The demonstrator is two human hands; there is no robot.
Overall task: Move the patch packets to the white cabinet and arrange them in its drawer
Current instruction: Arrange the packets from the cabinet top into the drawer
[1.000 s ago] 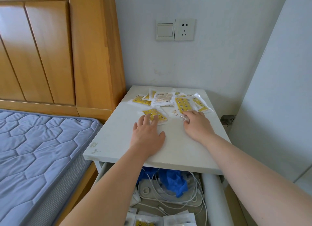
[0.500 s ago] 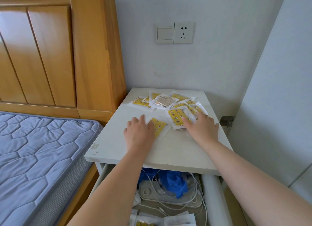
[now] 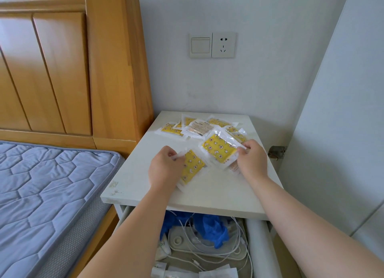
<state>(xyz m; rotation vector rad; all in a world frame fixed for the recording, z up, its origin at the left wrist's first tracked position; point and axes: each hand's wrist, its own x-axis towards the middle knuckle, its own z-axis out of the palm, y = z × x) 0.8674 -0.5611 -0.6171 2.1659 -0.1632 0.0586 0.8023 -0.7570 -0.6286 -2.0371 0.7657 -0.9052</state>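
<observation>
Yellow-printed clear plastic patch packets (image 3: pixel 172 130) litter the white cabinet counter (image 3: pixel 218 194) at frame centre. The left hand (image 3: pixel 164 167) pinches 1 low packet (image 3: pixel 192 167); the right hand (image 3: pixel 252 161) pinches 1 raised packet (image 3: pixel 220 149).

Bright, soft, even light casts only faint shadows, darker in the near drawer (image 3: pixel 256 248); wide-angle distortion bows the headboard (image 3: pixel 62 70) at left, and the packets (image 3: pixel 220 151) look slightly blurred.
</observation>
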